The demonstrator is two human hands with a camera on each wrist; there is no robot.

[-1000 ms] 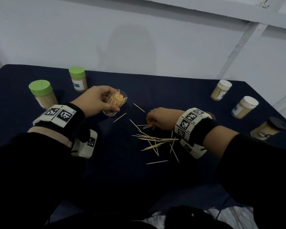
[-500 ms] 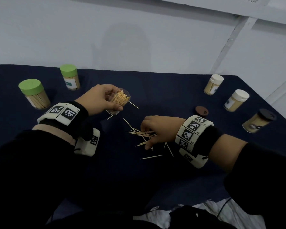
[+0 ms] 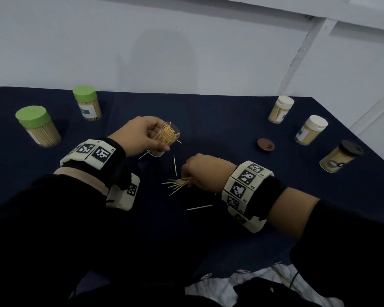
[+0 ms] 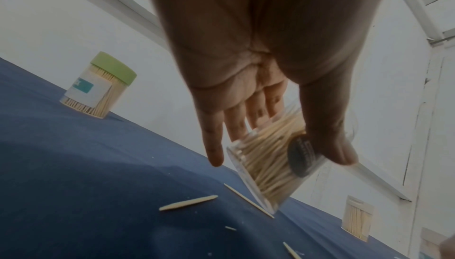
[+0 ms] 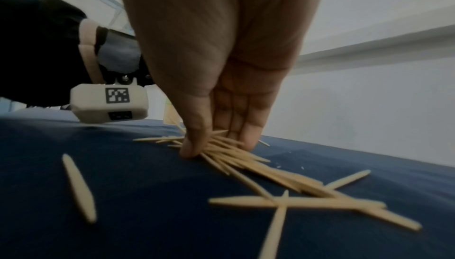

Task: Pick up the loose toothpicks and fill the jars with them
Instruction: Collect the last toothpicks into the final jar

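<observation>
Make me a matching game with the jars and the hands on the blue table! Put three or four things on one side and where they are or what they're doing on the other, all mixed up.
Things:
1. open jar
2. brown lid
3. bunch of toothpicks
4. black-capped jar

Places or states:
A. lying flat on the cloth, on no jar
B. tilted, gripped by the left hand
C. standing shut at the right edge of the table
D. pinched on the cloth by the right hand

Pairs: 1-B, 2-A, 3-D, 4-C
</observation>
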